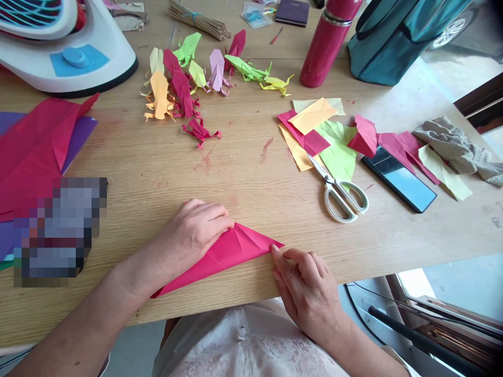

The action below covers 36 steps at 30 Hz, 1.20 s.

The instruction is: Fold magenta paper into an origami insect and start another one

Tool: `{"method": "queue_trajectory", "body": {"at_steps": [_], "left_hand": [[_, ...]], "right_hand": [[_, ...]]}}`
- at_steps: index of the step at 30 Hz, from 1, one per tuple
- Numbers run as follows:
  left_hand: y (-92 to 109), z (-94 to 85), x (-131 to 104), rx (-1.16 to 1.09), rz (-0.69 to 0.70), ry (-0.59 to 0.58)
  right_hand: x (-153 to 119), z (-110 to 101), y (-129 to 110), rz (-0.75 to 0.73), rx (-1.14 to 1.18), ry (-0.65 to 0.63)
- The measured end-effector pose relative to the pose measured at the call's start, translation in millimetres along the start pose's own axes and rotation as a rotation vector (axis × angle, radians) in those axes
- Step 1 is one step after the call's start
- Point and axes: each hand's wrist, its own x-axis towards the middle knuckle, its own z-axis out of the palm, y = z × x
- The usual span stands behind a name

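A sheet of bright pink paper (231, 248), folded into a long triangle with crease lines across it, lies near the table's front edge. Over its upper left part rests my left hand (198, 230), fingers curled together and gripping the top edge. Part of the sheet is hidden beneath that hand and wrist. At the pointed right corner, my right hand (308, 283) is closed, with the thumb pressed on the tip. White-handled scissors (340, 193) lie with blades apart beyond my right hand, partly over green paper (338, 144).
Several folded paper insects and frogs (183, 86) stand at the back. Right of them are paper scraps (310, 123), a phone (401, 178), a grey cloth (451, 141), a pink flask (328, 44) and a teal bag (385, 47). Large pink sheets (35, 152) and a white fan base (94, 42) occupy the left.
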Motion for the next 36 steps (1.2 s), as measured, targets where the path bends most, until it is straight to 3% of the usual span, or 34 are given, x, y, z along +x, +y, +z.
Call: {"method": "queue_trajectory", "body": {"at_steps": [5, 8, 11, 20, 36], "left_hand": [[34, -1.4, -19, 0.151, -0.084, -0.010], [60, 6.0, -27, 0.243, -0.171, -0.049], [74, 15.8, -31, 0.283, -0.246, -0.079], [71, 31.1, -34, 0.300, -0.213, -0.062], [87, 37.4, -31, 0.351, -0.328, -0.071]], "right_hand": [[-2, 3, 2, -0.055, 0.043, 0.024], [-2, 3, 5, -0.088, 0.061, 0.010], [-2, 3, 6, -0.095, 0.072, 0.008], [-1, 5, 5, -0.086, 0.084, 0.021], [-3, 6, 7, -0.076, 0.095, 0.005]]}}
